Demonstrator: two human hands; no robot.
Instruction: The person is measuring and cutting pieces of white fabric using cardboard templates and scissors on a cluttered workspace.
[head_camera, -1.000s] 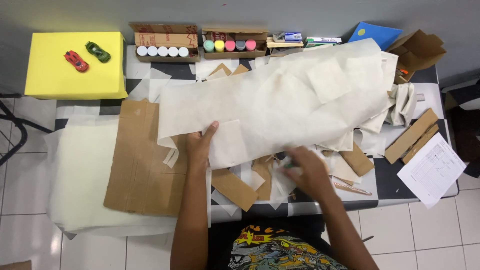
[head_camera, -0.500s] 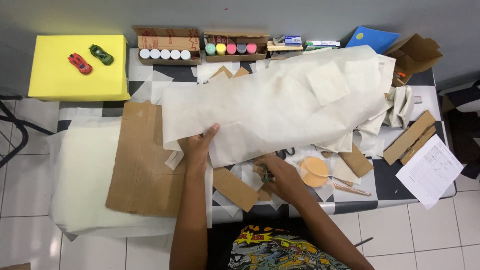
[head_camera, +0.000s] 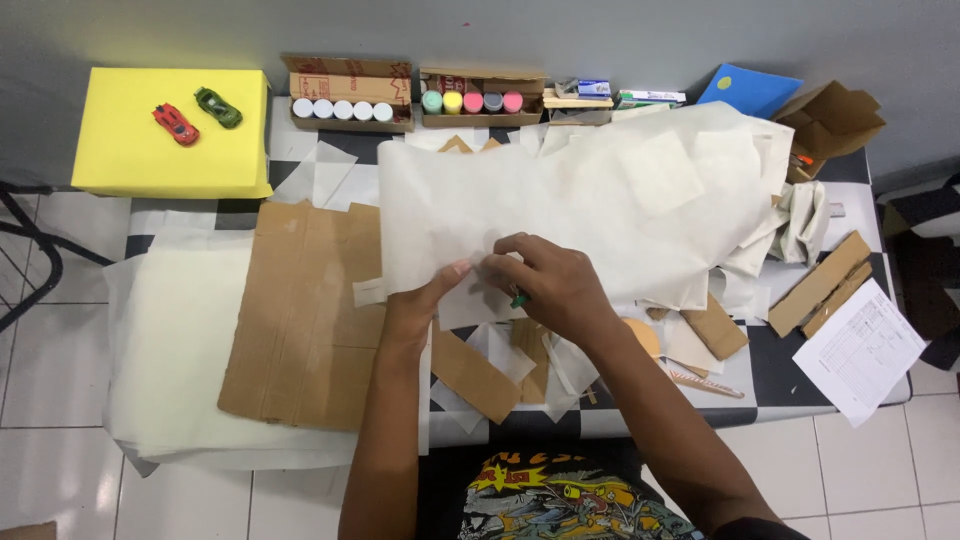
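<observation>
The big white paper sheet (head_camera: 600, 210) sprawls across the upper middle of the frame, covering most of the checkered table (head_camera: 770, 345). At its lower edge, near the centre, both hands meet. The left hand (head_camera: 425, 305) lies with fingers stretched out flat, pressing the paper's edge down. The right hand (head_camera: 550, 285) is curled on top of the sheet just beside it, fingers bent around a small green-tipped tool (head_camera: 518, 298) that peeks out beneath the knuckles; what kind of tool I cannot tell. A flattened cardboard panel (head_camera: 300, 310) lies left of the hands, with cardboard strips (head_camera: 475, 375) just below them. In the upper left, two toy cars (head_camera: 195, 115) sit on a yellow block (head_camera: 170, 150).
</observation>
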